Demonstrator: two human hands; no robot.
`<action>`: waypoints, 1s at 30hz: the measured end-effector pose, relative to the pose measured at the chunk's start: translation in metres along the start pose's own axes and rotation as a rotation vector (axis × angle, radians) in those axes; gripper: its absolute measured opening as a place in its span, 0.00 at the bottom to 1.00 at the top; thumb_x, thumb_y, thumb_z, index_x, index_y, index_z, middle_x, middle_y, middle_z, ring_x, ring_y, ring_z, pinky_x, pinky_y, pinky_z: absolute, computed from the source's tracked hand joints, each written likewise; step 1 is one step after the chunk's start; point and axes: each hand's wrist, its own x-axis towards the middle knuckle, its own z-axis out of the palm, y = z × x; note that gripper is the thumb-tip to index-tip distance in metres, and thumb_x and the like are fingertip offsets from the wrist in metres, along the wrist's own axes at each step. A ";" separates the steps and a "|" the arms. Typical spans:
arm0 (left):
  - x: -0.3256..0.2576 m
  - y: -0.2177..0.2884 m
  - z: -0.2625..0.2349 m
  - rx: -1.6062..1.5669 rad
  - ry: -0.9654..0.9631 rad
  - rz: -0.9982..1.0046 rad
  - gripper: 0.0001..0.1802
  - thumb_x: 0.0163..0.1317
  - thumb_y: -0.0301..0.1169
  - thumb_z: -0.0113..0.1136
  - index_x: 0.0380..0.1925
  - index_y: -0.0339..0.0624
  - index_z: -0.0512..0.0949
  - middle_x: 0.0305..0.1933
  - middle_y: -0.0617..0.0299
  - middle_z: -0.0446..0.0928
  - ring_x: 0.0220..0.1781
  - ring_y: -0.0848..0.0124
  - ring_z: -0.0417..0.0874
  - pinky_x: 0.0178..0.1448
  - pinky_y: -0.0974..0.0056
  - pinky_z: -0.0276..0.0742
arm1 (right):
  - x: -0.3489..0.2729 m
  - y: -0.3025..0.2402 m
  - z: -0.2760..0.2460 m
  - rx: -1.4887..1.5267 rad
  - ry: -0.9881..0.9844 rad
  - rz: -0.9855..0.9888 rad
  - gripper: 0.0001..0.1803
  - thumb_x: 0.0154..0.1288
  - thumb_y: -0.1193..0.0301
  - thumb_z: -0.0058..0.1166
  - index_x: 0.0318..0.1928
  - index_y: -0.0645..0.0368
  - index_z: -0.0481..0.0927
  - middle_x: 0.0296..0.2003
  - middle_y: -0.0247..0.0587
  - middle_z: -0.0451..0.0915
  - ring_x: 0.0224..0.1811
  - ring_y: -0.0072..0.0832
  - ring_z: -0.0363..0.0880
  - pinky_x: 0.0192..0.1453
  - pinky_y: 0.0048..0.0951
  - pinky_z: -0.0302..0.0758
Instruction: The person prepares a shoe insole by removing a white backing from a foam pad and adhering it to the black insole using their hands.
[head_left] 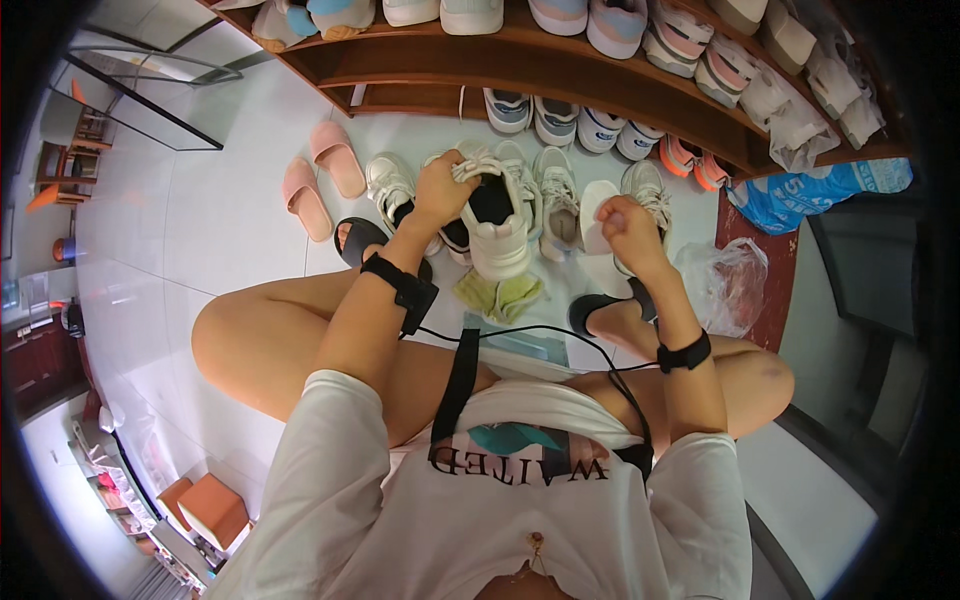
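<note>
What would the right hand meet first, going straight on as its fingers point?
The right hand would probably meet the white insole-shaped piece first, maybe already touching it; depth is unclear. Beyond lies a white sneaker.

— How's the light?
— Bright on the white floor (240, 235), with pale glare at left; the shoe rack (450, 66) is shadowed inside, and the far right looks dimmer.
— And sharpness?
— The white shoe (499, 245) mid-frame reads fairly clear; the far left goes soft, straight edges bow, and black swallows the corners
</note>
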 end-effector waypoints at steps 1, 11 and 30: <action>0.001 0.001 -0.002 -0.035 -0.012 -0.027 0.18 0.41 0.34 0.63 0.32 0.37 0.74 0.29 0.44 0.76 0.36 0.51 0.77 0.40 0.57 0.72 | 0.003 0.004 0.005 0.002 -0.003 -0.001 0.07 0.43 0.83 0.42 0.27 0.65 0.72 0.28 0.45 0.73 0.33 0.35 0.72 0.39 0.28 0.68; -0.006 0.028 -0.002 -0.160 -0.061 -0.049 0.16 0.44 0.39 0.63 0.29 0.39 0.76 0.19 0.57 0.74 0.22 0.69 0.74 0.28 0.66 0.68 | 0.021 0.063 0.038 0.136 -0.208 0.217 0.10 0.45 0.80 0.50 0.32 0.59 0.77 0.31 0.46 0.76 0.31 0.37 0.75 0.38 0.33 0.71; -0.048 0.067 0.036 0.238 0.145 0.204 0.22 0.38 0.30 0.62 0.38 0.39 0.71 0.34 0.45 0.69 0.33 0.47 0.76 0.36 0.53 0.73 | 0.003 -0.046 0.088 -0.415 -0.284 -0.019 0.07 0.45 0.80 0.48 0.28 0.67 0.76 0.30 0.56 0.77 0.35 0.47 0.76 0.40 0.39 0.73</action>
